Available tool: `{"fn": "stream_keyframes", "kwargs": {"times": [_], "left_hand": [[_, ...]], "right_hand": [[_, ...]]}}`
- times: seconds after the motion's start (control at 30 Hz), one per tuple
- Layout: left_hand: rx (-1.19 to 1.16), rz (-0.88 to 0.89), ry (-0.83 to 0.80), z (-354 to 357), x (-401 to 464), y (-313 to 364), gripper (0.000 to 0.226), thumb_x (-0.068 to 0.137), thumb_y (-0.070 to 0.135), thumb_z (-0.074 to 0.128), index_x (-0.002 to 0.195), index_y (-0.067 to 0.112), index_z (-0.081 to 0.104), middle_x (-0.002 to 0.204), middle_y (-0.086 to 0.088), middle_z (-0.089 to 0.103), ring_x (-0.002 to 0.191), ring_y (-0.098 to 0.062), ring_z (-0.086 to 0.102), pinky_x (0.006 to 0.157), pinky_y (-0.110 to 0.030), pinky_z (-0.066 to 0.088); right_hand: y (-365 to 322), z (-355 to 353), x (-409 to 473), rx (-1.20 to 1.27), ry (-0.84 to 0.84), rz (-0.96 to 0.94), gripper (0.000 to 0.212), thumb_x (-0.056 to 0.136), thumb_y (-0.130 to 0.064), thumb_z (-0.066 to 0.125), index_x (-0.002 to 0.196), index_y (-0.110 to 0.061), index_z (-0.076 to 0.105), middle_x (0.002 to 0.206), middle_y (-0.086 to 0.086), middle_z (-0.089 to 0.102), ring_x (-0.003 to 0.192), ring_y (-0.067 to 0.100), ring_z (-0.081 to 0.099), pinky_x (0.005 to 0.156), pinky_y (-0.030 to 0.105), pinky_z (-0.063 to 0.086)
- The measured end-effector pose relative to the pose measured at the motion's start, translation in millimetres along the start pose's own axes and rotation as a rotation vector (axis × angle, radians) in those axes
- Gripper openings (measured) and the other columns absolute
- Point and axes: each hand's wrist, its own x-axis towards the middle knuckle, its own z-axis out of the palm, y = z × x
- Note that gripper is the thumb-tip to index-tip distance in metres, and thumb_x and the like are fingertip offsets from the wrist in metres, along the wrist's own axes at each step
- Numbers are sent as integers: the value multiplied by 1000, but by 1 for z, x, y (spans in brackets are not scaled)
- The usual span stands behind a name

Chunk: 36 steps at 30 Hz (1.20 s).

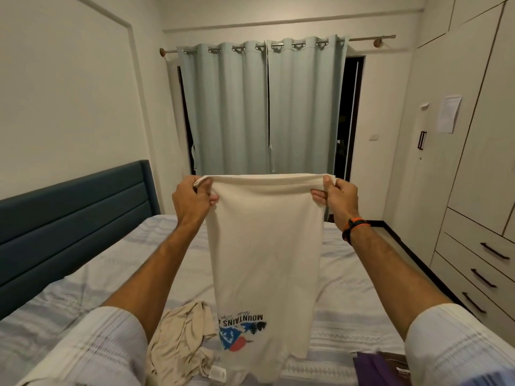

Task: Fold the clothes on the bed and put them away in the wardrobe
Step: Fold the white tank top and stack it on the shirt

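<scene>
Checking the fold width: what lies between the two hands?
In the head view, only the cream T-shirt's folded top edge spans from left hand to right hand.

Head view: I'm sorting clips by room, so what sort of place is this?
A bedroom, most likely: a bed with a blue padded headboard, a built-in wardrobe with drawers, and curtains drawn over the window.

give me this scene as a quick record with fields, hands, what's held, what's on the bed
held item: cream cotton t-shirt with a mountains print, hanging upside down above the bed
left hand: pinches one top corner
right hand: pinches the other top corner
on bed: crumpled beige garment; purple cloth
bed: striped pale sheet, blue padded headboard
wardrobe: at right, doors shut
</scene>
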Motion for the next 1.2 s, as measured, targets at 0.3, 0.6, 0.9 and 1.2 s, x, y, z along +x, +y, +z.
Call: {"fn": "stream_keyframes", "kwargs": {"times": [0.3,0.6,0.9,1.2], "left_hand": [[226,-193,-335,17,-31,-62,22,97,31,57,89,11,64,63,-2,68,52,-12,68,70,-39,61],[458,-768,-799,11,-126,-192,36,89,23,71,98,-11,63,78,-24,72,67,-32,74,73,-48,61],[534,-865,-787,44,-119,-229,38,92,21,66,119,-4,55,115,-19,65,86,-30,71,65,-41,61],[155,-774,-385,127,10,-215,19,88,19,70,81,3,63,68,-18,68,64,-35,71,70,-49,61]], "right_hand": [[77,-35,-4,-154,-34,245,26,100,-20,56,107,4,65,104,18,71,68,17,72,62,27,61],[186,-106,-62,-443,-365,830,36,100,-11,56,126,13,50,110,27,65,83,33,73,67,41,63],[230,-94,-43,-427,-390,913,29,101,-10,52,120,12,51,119,25,59,85,33,70,74,47,60],[204,-25,81,-326,-230,539,37,104,-14,47,129,13,50,128,25,60,95,30,68,89,46,53]]}}
